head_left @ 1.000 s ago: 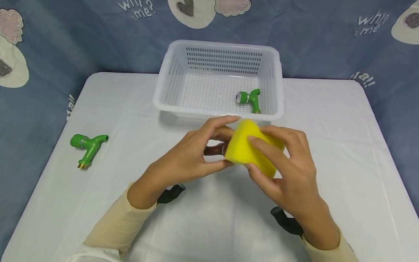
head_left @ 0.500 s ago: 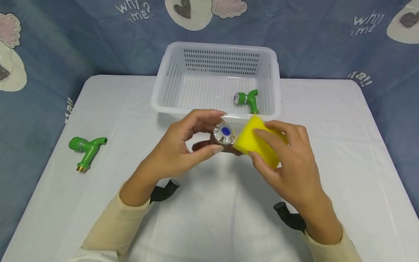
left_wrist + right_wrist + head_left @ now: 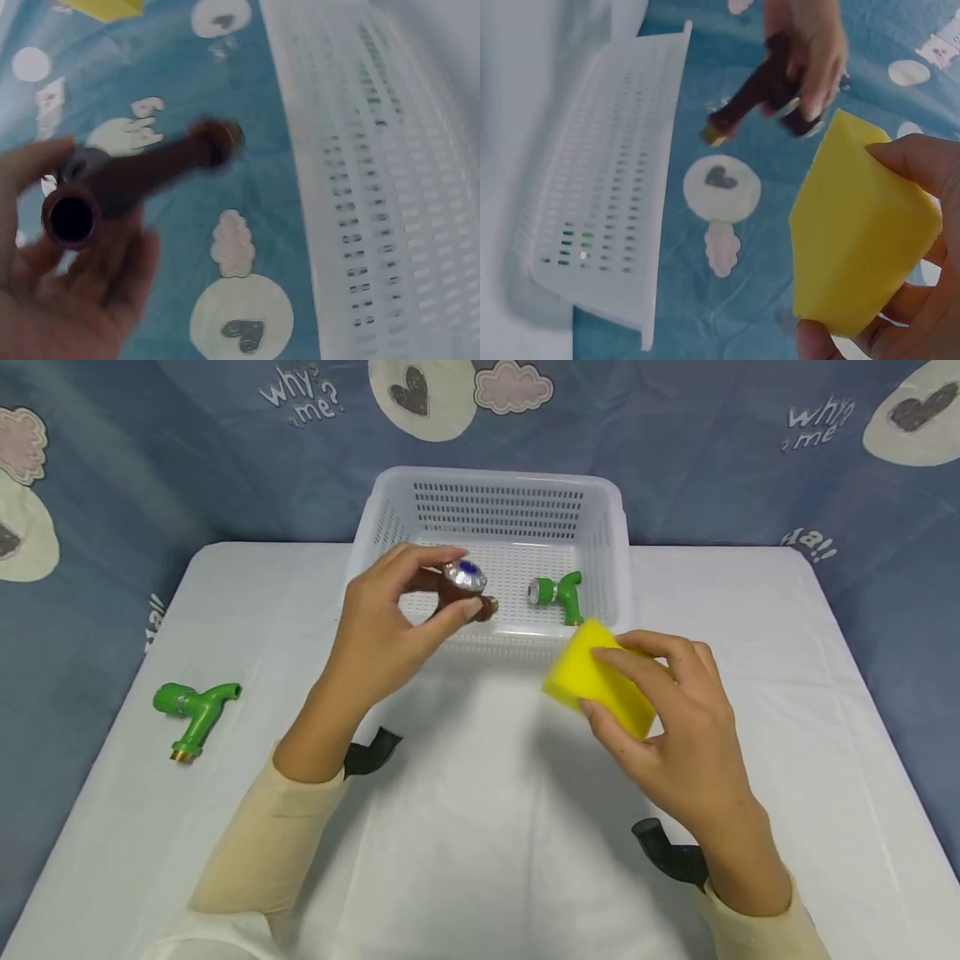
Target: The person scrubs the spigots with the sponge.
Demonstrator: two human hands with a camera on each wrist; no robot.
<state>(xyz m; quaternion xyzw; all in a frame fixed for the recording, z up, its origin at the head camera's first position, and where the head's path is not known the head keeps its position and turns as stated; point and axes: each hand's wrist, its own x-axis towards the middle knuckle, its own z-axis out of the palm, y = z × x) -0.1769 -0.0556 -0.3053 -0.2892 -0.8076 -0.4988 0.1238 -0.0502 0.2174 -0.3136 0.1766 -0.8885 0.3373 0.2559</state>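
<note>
My left hand [image 3: 382,627] grips a dark reddish-brown faucet [image 3: 150,171] by its silver knob with a blue centre. In the head view it is held over the front left part of the white basket [image 3: 491,639]. The faucet's brass threaded end points away from the palm in the left wrist view. My right hand [image 3: 675,718] pinches a yellow sponge [image 3: 862,232] between thumb and fingers, in the air in front of the basket's right side. Inside the basket, at the right, lies a green faucet [image 3: 558,597].
Another green faucet [image 3: 197,718] with a brass end lies on the left of the white-covered table [image 3: 465,827]. A blue patterned cloth [image 3: 697,452] hangs behind the basket. Black curved pieces [image 3: 671,852] stick out at both wrists.
The left hand has carried the brown faucet away from the sponge, forward and left to above the basket. The right hand with the sponge has shifted slightly right.
</note>
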